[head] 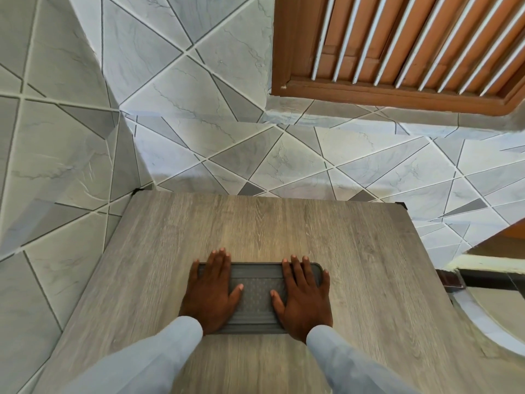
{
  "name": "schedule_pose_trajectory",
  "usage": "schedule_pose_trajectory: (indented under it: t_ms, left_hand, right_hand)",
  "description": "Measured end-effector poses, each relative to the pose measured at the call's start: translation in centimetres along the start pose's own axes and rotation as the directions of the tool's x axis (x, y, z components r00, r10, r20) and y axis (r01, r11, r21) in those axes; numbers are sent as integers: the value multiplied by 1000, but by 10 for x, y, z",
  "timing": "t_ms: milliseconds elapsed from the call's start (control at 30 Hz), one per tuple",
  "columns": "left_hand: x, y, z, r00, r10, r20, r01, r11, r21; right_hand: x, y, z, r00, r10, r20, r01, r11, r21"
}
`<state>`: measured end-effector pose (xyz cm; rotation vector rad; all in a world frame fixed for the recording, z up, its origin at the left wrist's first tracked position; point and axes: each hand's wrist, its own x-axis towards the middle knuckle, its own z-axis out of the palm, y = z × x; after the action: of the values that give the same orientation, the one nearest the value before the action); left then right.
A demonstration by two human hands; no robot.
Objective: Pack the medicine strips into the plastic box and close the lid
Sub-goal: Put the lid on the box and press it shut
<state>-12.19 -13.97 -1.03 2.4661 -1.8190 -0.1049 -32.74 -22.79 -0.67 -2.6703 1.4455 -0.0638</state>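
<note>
From my remote seat I see two bare hands, the left hand [211, 291] and the right hand [304, 297]; no rings, no watch, no gloves that I can make out; short, pale fingernails; each forearm wears a long, plain, pale blue-grey sleeve [159, 354], smooth, reaching to the wrist; the right sleeve [349, 362] matches it.

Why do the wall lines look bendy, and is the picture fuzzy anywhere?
In the head view, the wide lens bends the wall tiles and window near the edges; the sleeves at the bottom look smeared; both hands, left and right, on the box lid look fairly sharp; light is soft, no glare.
</note>
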Motion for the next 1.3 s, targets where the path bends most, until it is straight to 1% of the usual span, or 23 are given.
schedule_pose_trajectory:
  t_ms: [67,133,233,367,467,600,667,733,767,867,1000,1100,1300]
  left_hand:
    - [-9,-12,1,997,-80,-13,80,997,5]
    - [-18,-19,4,992,-126,-8,126,992,-11]
    - [-20,-22,8,990,-136,-28,134,989,-68]
    - [-19,-21,9,989,-150,-4,148,982,-116]
    - [-20,-20,8,989,-149,-25,146,985,-95]
    - [-19,-15,-1,993,-108,-48,109,994,4]
    - [-19,-1,-5,998,-15,-53,16,1000,16]
    - [-19,26,-4,997,76,-33,-76,997,-13]
    - [-18,41,-2,995,98,-15,-99,994,-35]
    - [-17,67,5,995,100,18,-98,993,-64]
    - [-16,68,8,996,88,-1,-88,994,-57]
    - [-15,69,8,996,91,19,-90,994,-57]
    - [-15,68,7,996,85,15,-84,995,-59]
  right_hand:
    - [1,2,2,1000,5,2,-5,1000,7]
    - [0,2,3,1000,2,15,-2,1000,14]
    - [0,1,1,1000,13,21,-14,1000,22]
    - [0,1,0,1000,18,25,-19,999,26]
    - [-1,0,-1,1000,28,13,-29,998,49]
    - [-3,-1,1,999,32,-7,-32,999,37]
    - [-3,-1,1,999,32,-16,-32,999,24]
    - [-3,-2,0,999,33,-11,-33,999,13]
    - [-3,-2,0,999,35,-9,-35,999,8]
    - [-3,-3,1,999,49,-13,-49,999,-9]
    - [-2,-1,2,998,55,-11,-55,998,-4]
    - [-2,-1,3,998,55,-17,-55,998,0]
    - [-2,-1,3,998,50,-25,-50,999,-7]
